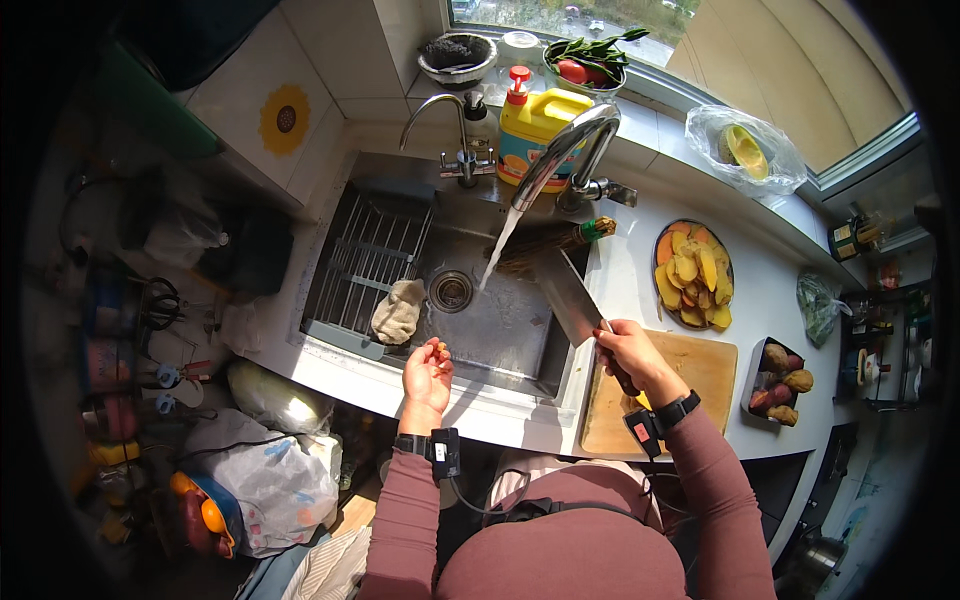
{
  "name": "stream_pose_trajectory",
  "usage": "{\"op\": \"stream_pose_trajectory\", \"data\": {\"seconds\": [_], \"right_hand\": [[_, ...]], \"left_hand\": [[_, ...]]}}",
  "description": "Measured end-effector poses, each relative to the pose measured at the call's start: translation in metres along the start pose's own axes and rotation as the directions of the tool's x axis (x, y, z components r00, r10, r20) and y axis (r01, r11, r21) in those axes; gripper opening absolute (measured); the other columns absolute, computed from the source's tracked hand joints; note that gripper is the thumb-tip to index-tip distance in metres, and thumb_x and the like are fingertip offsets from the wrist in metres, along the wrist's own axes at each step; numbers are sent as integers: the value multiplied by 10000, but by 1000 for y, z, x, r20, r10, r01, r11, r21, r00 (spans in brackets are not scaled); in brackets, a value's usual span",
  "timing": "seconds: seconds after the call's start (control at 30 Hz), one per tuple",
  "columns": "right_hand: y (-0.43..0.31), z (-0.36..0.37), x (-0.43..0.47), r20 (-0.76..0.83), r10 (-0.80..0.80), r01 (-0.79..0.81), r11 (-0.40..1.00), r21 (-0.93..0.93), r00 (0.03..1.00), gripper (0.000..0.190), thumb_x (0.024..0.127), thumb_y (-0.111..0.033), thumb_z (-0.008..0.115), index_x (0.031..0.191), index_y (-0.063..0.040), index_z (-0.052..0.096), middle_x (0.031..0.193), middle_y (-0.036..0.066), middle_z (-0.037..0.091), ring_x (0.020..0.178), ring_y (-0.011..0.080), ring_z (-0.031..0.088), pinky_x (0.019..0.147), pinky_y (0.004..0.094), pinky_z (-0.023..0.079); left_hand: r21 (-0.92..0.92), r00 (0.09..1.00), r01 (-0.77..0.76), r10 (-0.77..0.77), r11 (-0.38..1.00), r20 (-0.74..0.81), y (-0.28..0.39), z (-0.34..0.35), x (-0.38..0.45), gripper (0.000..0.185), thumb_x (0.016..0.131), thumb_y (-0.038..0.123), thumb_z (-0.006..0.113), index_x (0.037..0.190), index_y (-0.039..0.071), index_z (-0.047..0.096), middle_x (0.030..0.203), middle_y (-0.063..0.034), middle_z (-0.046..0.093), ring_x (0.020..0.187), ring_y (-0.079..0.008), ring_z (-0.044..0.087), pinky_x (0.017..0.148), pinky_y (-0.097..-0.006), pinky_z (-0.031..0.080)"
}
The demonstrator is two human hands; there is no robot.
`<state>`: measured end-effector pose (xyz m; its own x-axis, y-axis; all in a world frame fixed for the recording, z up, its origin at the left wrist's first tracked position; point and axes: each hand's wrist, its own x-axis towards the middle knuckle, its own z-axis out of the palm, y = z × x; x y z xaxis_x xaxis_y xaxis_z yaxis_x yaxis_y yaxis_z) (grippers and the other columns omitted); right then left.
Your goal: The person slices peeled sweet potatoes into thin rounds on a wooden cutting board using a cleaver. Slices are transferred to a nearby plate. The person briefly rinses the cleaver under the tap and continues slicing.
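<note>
My right hand (634, 358) grips a cleaver (571, 300) by its dark handle, with the broad blade angled over the sink's right edge. Over the near rim of the stainless-steel sink (480, 337), my left hand (429, 377) is palm up with curled fingers. A small orange-brown scrap (443, 350) shows at its fingertips; its exact kind is unclear. Water runs from the curved chrome faucet (553, 154) into the basin. Below my right wrist lies a wooden cutting board (679, 405), with a yellow piece (642, 401) partly hidden there.
A beige cloth (398, 312) lies beside the drying rack (375, 251). A twig scrub brush (555, 241) rests across the sink's right side. Beyond the board stand a plate of yellow and orange slices (697, 271) and a tray of unpeeled sweet potatoes (780, 382). A yellow jug (536, 139) stands behind the faucet.
</note>
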<state>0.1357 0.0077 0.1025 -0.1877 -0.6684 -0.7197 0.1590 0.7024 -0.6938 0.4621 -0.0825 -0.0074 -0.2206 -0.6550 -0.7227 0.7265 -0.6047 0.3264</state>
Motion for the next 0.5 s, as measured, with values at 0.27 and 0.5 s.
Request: {"op": "stream_pose_trajectory", "data": {"seconds": [0.27, 0.5], "right_hand": [[-37, -82, 10, -349, -204, 294, 928, 229, 915, 150, 975, -163, 542, 857, -73, 520, 724, 9, 549, 572, 110, 527, 472, 267, 443], [-54, -81, 23, -379, -251, 145, 947, -287, 891, 168, 948, -168, 548, 887, -13, 559, 667, 20, 531, 562, 121, 532, 475, 299, 446]], "left_hand": [[0, 998, 60, -60, 998, -26, -2, -13, -3, 141, 934, 91, 511, 1045, 24, 565, 876, -83, 603, 714, -164, 584, 555, -237, 474], [114, 999, -23, 18, 993, 45, -16, -2, -4, 201, 917, 42, 517, 1095, -27, 581, 899, -97, 627, 799, -203, 631, 714, -288, 540]]}}
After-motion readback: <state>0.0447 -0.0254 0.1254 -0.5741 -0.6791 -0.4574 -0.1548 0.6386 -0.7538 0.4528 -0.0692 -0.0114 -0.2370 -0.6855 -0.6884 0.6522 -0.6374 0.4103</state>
